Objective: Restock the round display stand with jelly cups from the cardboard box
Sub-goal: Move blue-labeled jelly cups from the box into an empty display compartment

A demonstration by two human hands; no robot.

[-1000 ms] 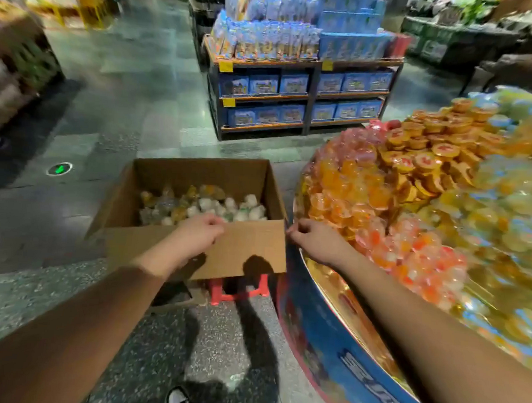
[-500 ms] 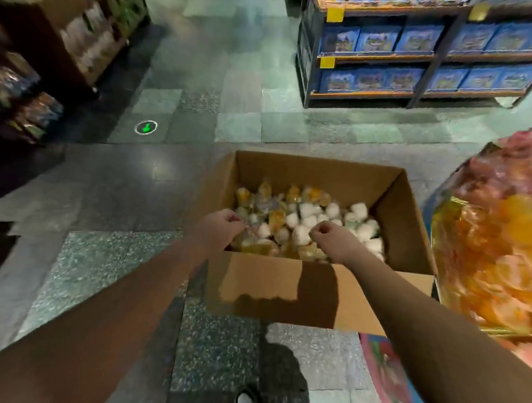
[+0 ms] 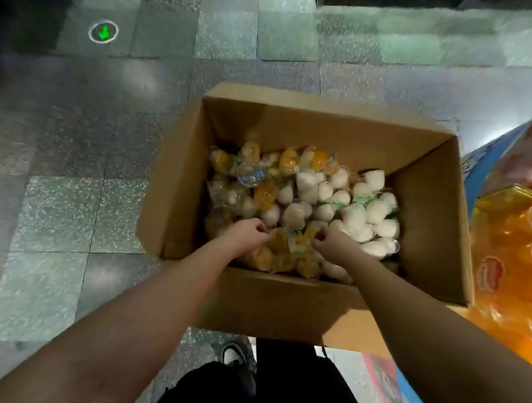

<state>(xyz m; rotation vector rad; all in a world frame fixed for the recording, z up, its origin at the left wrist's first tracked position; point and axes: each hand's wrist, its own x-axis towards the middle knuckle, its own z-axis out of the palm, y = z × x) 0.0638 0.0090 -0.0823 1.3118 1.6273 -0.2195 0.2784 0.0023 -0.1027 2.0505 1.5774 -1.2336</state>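
Observation:
An open cardboard box (image 3: 179,177) stands on the floor below me, half filled with jelly cups: white ones (image 3: 366,213) on the right, orange and clear ones (image 3: 259,194) on the left and near side. My left hand (image 3: 245,232) and my right hand (image 3: 333,244) are both down inside the box at its near side. Their fingers curl into a cluster of orange jelly cups (image 3: 287,243) lying between them. The round display stand (image 3: 473,170), with a blue wall, fills the right edge, its orange cups (image 3: 511,241) piled beside the box.
Grey and green stone floor tiles surround the box. A round green arrow marker (image 3: 103,31) glows on the floor at the far left. My shoe (image 3: 233,355) and dark trousers (image 3: 247,390) are right under the box's near wall. A shelf base runs along the top edge.
My right hand left the stand's rim and my left hand left the box's near wall. Both went down into the box onto the orange cups. The view tilted down and closer.

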